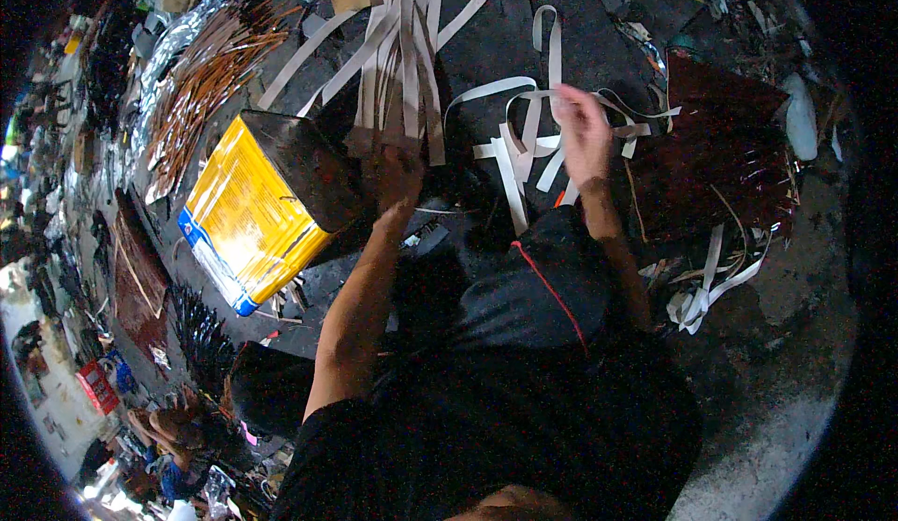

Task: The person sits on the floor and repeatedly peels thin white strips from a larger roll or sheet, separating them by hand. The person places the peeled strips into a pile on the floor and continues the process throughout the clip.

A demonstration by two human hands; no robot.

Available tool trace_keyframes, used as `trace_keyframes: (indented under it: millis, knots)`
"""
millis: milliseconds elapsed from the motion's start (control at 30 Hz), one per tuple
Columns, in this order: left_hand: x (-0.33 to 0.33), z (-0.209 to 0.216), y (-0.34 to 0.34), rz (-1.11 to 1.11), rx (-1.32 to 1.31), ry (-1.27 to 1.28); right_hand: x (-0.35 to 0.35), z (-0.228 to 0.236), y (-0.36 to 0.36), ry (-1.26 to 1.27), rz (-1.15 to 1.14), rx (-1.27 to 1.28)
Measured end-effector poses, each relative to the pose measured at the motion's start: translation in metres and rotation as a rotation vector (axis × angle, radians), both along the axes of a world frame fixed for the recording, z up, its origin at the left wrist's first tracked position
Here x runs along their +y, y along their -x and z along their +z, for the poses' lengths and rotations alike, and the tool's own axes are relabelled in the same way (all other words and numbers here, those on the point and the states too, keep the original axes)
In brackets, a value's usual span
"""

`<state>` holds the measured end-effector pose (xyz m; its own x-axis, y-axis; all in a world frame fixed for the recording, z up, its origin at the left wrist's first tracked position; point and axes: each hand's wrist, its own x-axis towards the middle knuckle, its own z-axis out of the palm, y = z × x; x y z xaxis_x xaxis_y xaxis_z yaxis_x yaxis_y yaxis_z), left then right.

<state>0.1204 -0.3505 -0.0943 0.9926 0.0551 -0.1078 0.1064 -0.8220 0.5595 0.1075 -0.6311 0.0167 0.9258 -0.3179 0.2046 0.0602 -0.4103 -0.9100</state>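
Observation:
A thick bundle of flat pale strips (404, 63) fans out at the top middle. At its near end is my left hand (398, 177), in deep shadow, its fingers seemingly closed around the strip ends. To the right, my right hand (585, 137) is raised over loose, curling white strips (510, 170), its fingers stretched out and slightly blurred. One looped strip (554, 44) runs up from beside those fingertips; contact with it is unclear. Left of my left hand, a yellow and blue rectangular metal can (257, 217) lies tilted.
Brown thin rods (210, 81) are heaped at the upper left. A dark reddish-brown sheet (711, 156) lies at the right, with a tangle of white strips (697, 306) below it. Mixed scraps cover the far left floor, along with a red box (96, 387).

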Motion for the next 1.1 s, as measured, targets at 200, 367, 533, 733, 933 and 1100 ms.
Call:
trace_keyframes:
  millis: [200, 367, 533, 733, 933, 1100]
  knots:
    - [0.041, -0.009, 0.004, 0.006, -0.094, 0.337, 0.091, -0.006, -0.026, 0.036, 0.615, 0.004]
    - [0.043, 0.076, -0.002, 0.035, 0.244, 0.729, 0.134, -0.017, -0.047, 0.107, 0.718, -0.167]
    - [0.037, 0.115, -0.006, 0.071, 0.337, 0.964, 0.128, -0.017, -0.05, 0.358, 0.77, -0.12]
    - [0.035, 0.106, -0.006, 0.047, 0.307, 1.056, 0.127, 0.016, -0.032, 0.065, 0.619, 0.014]
    - [0.025, 0.117, -0.006, 0.029, 0.209, 1.073, 0.133, 0.008, -0.037, 0.013, 0.59, -0.034]
    - [0.017, 0.137, -0.009, -0.015, 0.086, 1.001, 0.132, 0.016, -0.04, -0.009, 0.565, -0.089]
